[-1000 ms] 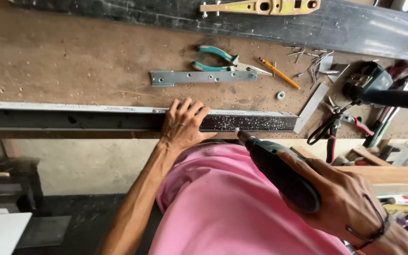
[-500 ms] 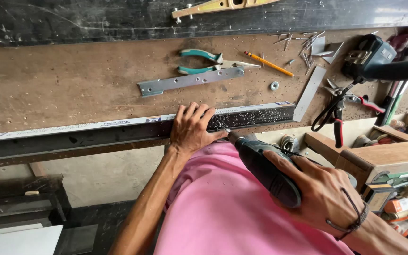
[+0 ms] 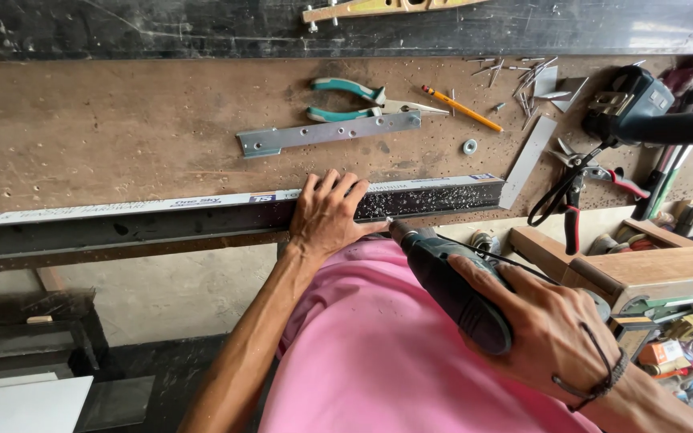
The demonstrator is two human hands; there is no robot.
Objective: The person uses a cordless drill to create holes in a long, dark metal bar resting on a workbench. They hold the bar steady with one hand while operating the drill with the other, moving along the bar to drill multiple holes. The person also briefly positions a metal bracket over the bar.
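Note:
A long dark aluminium profile (image 3: 162, 216) lies along the front edge of the brown workbench (image 3: 122, 120). My left hand (image 3: 326, 212) presses flat on top of it, fingers spread. My right hand (image 3: 543, 325) grips a dark power drill (image 3: 443, 277), whose tip touches the profile's front face just right of my left thumb. Metal shavings cover the profile (image 3: 411, 200) near the drill tip.
On the bench lie a flat metal bracket (image 3: 326, 132), teal-handled pliers (image 3: 350, 100), an orange pencil (image 3: 463, 108), a washer (image 3: 469, 147), loose screws (image 3: 523, 76), red-handled snips (image 3: 595, 172) and a black power tool (image 3: 627, 100). A wooden box (image 3: 651, 277) stands at the right.
The drill has moved up and forward until its tip meets the profile. My left hand has stayed pressed on the profile. The view has shifted a little.

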